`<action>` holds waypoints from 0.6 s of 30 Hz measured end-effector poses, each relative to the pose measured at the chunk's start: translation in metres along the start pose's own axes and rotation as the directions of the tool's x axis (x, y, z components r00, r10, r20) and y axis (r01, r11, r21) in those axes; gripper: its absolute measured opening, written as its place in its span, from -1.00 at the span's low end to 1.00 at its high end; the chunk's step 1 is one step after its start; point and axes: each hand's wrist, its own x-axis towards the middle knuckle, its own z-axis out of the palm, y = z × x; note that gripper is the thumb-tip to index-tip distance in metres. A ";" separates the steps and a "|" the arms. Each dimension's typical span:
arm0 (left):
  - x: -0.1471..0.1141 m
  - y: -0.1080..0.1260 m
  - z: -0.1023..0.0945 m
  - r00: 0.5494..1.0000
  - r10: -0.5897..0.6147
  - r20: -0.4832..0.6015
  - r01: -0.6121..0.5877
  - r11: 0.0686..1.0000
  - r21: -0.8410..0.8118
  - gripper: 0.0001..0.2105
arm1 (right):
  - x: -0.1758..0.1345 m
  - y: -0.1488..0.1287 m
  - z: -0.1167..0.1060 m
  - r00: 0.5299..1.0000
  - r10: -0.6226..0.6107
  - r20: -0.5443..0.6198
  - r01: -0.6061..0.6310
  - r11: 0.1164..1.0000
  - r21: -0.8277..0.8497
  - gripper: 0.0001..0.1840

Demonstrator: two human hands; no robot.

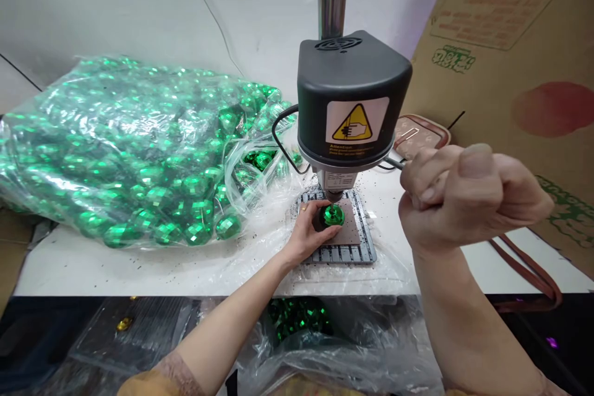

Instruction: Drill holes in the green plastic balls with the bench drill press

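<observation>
A small black drill press (355, 80) stands on the white table, its chuck pointing down over a slotted metal base (366, 241). On a flat brown board (350, 229) laid on that base sits a shiny green faceted ball (333, 215), right under the drill bit. My left hand (310, 229) grips the ball between thumb and fingers from the left side. With my right hand (464, 192) I hold the press's feed lever (394, 162) at the machine's right; the fist hides the lever's outer end.
A large clear bag of green faceted balls (153, 161) fills the table's left. Below the table edge, an open plastic bag (325, 365) holds more green pieces. A cardboard box (510, 62) stands at right, near a brown strap (529, 269) and a pinkish case (420, 133).
</observation>
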 end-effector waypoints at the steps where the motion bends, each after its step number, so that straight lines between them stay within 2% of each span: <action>1: 0.000 0.000 0.000 1.000 0.000 0.002 0.000 1.000 -0.002 -0.45 | -0.002 0.001 -0.002 1.000 0.002 0.003 -0.002 1.000 -0.009 -0.40; 12: -0.002 -0.001 0.001 1.000 -0.003 -0.005 0.003 1.000 -0.024 -0.46 | -0.006 0.012 -0.006 0.996 -0.084 0.000 0.084 0.992 0.095 -0.41; 15: -0.002 -0.001 0.001 1.000 -0.006 -0.002 0.006 1.000 -0.013 -0.45 | -0.007 0.012 -0.007 0.995 -0.100 0.000 0.100 0.991 0.092 -0.39; 18: -0.002 -0.001 0.000 1.000 -0.012 -0.003 0.012 1.000 -0.014 -0.45 | -0.009 0.013 -0.009 0.993 -0.116 0.010 0.115 0.991 0.069 -0.45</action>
